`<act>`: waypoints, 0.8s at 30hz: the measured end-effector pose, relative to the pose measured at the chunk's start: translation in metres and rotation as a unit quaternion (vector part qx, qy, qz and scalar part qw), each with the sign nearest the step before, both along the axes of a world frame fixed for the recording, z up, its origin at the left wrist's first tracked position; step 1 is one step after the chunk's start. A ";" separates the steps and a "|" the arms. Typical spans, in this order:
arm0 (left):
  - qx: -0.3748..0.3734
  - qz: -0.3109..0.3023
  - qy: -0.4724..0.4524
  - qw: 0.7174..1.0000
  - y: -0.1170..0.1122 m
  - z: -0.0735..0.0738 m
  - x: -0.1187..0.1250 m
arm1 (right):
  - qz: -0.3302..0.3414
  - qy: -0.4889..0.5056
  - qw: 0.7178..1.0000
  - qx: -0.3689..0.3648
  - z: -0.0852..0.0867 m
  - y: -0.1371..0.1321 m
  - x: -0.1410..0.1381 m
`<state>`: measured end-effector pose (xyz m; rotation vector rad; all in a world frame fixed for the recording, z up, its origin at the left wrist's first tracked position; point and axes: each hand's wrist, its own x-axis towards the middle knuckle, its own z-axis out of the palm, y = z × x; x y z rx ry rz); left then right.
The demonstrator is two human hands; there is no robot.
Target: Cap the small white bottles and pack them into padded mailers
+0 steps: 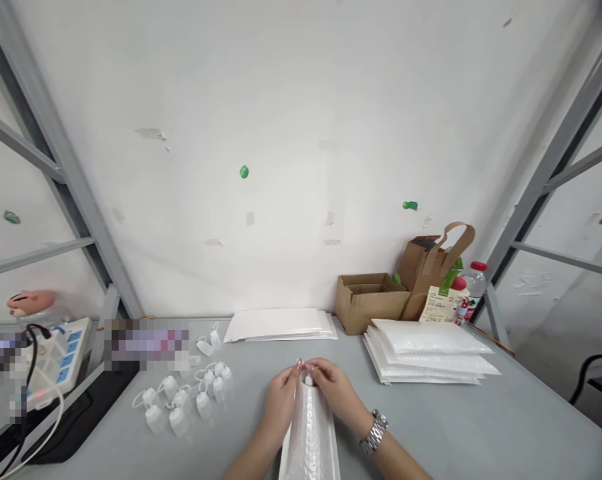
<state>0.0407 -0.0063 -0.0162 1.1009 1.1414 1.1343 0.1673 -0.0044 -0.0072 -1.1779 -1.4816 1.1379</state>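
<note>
A white bubble mailer (309,433) stands on end in front of me, its mouth pointing away. My left hand (281,400) grips the mailer's left side near the top, fingers curled. My right hand (333,388), with a metal watch on its wrist, pinches the mailer's far edge. A small white piece (308,380) shows at the mouth between my fingertips. Several small white capped bottles (181,400) lie loose on the grey table (455,427) to the left of my hands.
Two stacks of white mailers lie on the table: one at the back centre (281,325), one at the right (428,351). A cardboard box (368,301), a paper bag (431,267) and a bottle (473,287) stand at the back right. A power strip (55,363) sits far left.
</note>
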 end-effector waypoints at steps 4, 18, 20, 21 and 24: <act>0.000 0.019 0.010 1.000 0.001 -0.004 0.000 | -0.058 -0.042 0.997 -0.021 -0.005 -0.006 -0.008; -0.001 0.066 -0.021 0.998 0.008 -0.004 -0.007 | -0.028 -0.242 0.966 0.091 -0.001 -0.013 -0.011; -0.026 0.060 -0.062 0.996 0.007 -0.002 -0.006 | -0.049 -0.206 0.973 0.095 0.002 -0.011 -0.004; -0.043 0.044 -0.091 0.994 0.007 0.000 -0.006 | -0.067 -0.181 0.977 0.094 0.002 -0.009 0.000; -0.059 -0.043 -0.174 0.982 0.003 0.006 -0.002 | -0.121 -0.096 0.984 0.083 -0.001 -0.002 0.010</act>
